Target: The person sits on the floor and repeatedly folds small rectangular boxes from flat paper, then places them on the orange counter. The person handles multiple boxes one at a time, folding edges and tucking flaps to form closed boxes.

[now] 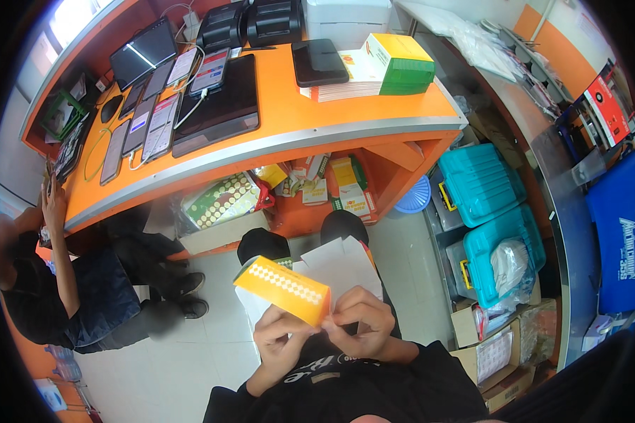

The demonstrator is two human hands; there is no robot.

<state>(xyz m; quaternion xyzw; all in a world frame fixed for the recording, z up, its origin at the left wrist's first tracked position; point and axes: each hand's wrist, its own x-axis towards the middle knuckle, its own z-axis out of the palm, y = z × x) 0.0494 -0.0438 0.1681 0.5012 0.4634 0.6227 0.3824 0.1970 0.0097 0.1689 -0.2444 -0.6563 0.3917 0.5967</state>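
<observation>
Above my lap is a yellow cardboard carton [282,285] with a pale checked pattern, partly folded and tilted. My left hand [281,340] grips its lower edge, fingers closed on the card. At the carton's right end, my right hand [363,326] pinches the edge, its fingertips close to the left hand's. White card sheets [342,266] lie across my knees, behind and beside the carton. My fingers hide the edge where they meet.
An orange desk [360,116] ahead carries several phones [162,125], a black tablet [226,106] and a stack of cartons [402,63]. Its shelf below holds patterned packages [226,201]. Teal lidded boxes [483,183] stand at right. Another person [49,282] sits at far left.
</observation>
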